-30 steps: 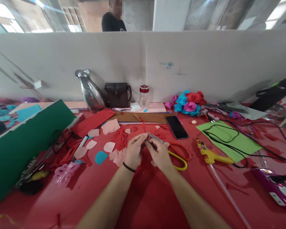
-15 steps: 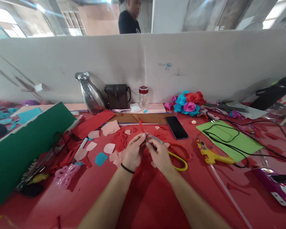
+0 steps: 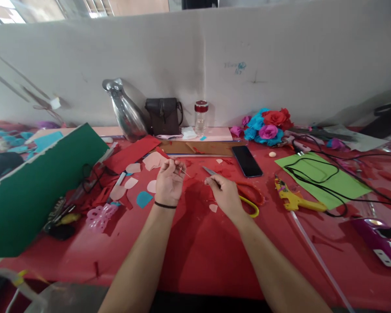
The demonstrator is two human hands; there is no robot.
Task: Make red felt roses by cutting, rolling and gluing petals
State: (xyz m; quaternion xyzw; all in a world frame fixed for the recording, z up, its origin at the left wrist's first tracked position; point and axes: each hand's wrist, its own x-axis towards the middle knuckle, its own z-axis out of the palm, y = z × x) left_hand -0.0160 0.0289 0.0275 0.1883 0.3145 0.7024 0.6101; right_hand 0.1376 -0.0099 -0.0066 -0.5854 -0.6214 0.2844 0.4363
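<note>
My left hand [image 3: 169, 182] is raised over the table with thumb and fingers pinched on a thin stick [image 3: 186, 173]. The stick's bare end points right and down, and a small red paper strip [image 3: 162, 152] shows beyond the fingertips on the other side. My right hand [image 3: 224, 193] is apart from it, its thumb and fingers pressed together; what they hold, if anything, is too small to see. Scissors with an orange and a yellow handle [image 3: 253, 208] lie behind and partly under my right hand, blade tips showing to its left.
Pink petal-shaped pieces [image 3: 130, 183] and a blue piece [image 3: 144, 199] lie left of my hands. A phone [image 3: 246, 161], yellow glue gun [image 3: 296, 201], green sheet [image 3: 326, 178] and purple power strip [image 3: 379, 243] are on the right. A steel jug [image 3: 128, 113], glass jar [image 3: 201, 117] and paper flowers [image 3: 269, 126] stand behind.
My hands have drawn apart. The left moved left with the stick and red strip, while the right let go of the stick and moved slightly right. The view has tilted downward.
</note>
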